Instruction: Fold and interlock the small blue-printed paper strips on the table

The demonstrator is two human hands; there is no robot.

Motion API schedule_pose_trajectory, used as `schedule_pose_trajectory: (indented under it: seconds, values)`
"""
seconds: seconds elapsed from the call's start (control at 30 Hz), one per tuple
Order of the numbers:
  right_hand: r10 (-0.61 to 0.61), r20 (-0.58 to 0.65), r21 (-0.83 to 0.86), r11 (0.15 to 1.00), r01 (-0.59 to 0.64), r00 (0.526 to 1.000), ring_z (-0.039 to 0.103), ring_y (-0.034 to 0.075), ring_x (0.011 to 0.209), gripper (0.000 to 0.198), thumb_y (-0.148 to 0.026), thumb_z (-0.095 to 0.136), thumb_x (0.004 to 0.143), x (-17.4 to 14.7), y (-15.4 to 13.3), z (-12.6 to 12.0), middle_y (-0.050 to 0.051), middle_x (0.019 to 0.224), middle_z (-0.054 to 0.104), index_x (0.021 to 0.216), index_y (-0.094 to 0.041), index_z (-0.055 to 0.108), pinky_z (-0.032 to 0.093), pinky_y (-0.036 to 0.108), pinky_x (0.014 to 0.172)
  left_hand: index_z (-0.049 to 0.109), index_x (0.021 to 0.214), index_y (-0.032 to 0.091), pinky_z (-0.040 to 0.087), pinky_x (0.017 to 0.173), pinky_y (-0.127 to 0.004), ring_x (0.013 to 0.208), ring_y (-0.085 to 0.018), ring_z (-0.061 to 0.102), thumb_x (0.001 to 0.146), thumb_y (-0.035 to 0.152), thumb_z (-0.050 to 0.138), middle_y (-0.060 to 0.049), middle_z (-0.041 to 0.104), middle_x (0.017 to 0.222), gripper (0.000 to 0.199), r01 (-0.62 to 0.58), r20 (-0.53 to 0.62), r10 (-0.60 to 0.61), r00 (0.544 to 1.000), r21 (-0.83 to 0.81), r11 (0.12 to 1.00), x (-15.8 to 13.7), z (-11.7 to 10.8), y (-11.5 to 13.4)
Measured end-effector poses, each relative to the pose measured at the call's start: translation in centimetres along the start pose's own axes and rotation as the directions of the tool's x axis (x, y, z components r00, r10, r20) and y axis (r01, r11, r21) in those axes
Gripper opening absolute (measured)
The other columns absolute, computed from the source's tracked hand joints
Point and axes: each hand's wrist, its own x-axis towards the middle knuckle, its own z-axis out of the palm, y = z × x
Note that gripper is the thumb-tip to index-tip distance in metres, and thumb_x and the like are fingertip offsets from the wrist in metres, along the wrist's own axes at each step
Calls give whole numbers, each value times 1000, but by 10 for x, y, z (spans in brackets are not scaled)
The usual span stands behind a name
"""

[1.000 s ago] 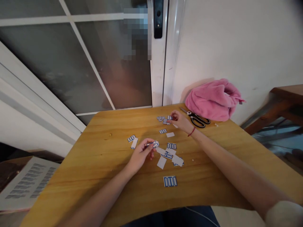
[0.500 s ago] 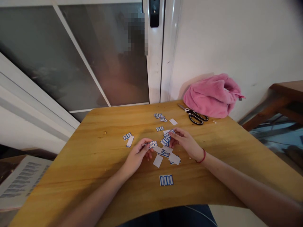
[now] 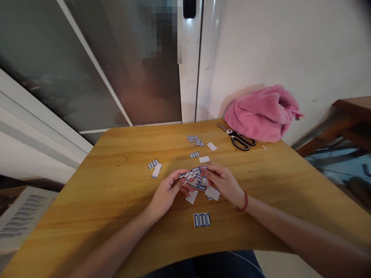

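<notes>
Small white paper labels with blue borders lie about the wooden table (image 3: 121, 200). My left hand (image 3: 171, 189) is closed on a few labels (image 3: 188, 176), pinched between thumb and fingers. Close beside it, my right hand (image 3: 223, 179) pinches labels (image 3: 199, 169) that meet those in the left hand. Beneath both hands is a loose pile of labels (image 3: 199, 186), some face down and plain white, such as the white label (image 3: 191, 197). One blue-bordered label (image 3: 202, 219) lies alone nearer the table's front edge. The hands partly hide the pile.
Black-handled scissors (image 3: 240, 139) lie at the back right beside a pink plush cloth (image 3: 263, 114). Further labels (image 3: 195, 140) sit at the back, and two overlap at the left (image 3: 156, 170). A glass door (image 3: 145, 88) stands behind the table, a printed box (image 3: 23, 216) to the left.
My right hand has moved left with labels from the pile, bringing them up to those in my left hand. A white label behind the pile is now uncovered. The view has shifted slightly.
</notes>
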Motion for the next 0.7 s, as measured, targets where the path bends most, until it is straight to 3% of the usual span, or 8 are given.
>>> schedule_pose_trajectory:
  seconds: [0.13,0.3,0.6,0.7]
  values:
    - [75,23,56,996,-76,997,43,7,46,24,-42,58,76,-5,-1,7,0,65,54,84,-20,63,35,21,40,54,99,16,55,64,-32,74,-18,65,74,33,62,-5,66,90,31,39,-74,-38,997,9,999,-2,3,2]
    - [84,66,144,985,-92,994,44,6,45,33,-38,63,72,-7,2,8,-3,69,54,100,-22,55,37,18,37,58,91,16,56,67,-34,78,-19,65,69,33,67,-4,68,86,29,37,-169,-31,985,35,999,-1,1,3]
    - [157,81,94,982,-164,984,44,6,43,21,-36,62,72,-5,5,12,-2,65,57,84,-19,58,36,18,36,58,89,15,55,69,-30,79,-16,64,67,27,70,-3,68,87,27,51,-122,-52,991,-14,999,-3,1,4]
    - [146,58,63,987,-149,988,45,7,47,21,-37,62,72,-6,4,10,-2,66,55,83,-19,57,38,18,38,59,91,15,54,76,-32,84,-16,63,73,30,65,-4,67,91,24,54,-85,-55,995,-18,998,-4,2,5]
